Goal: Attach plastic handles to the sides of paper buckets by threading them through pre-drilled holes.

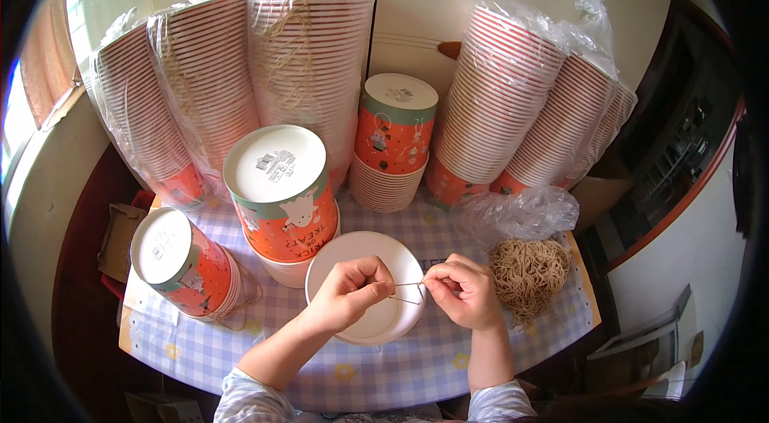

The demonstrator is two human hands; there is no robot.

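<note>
A thin tan cord [408, 285] is stretched between my two hands, with what looks like a loop near the right fingers. My left hand [351, 292] pinches one part of it between thumb and fingers. Close by on the right, my right hand [465, 292] grips the other part at its fingertips. Below both hands is a round white paper bucket [323, 263], its pale inside facing up; my hands and left forearm hide part of it. A tangled heap of tan cords [530, 279] lies to the right of my right hand.
Upside-down orange paper buckets stand in stacks at left [210, 267], centre-left [290, 223] and back centre [391, 138]. Tall plastic-wrapped bucket stacks line the back left [308, 62] and back right [501, 94]. Crumpled clear plastic [521, 212] lies behind the cord heap on the checked tablecloth [296, 363].
</note>
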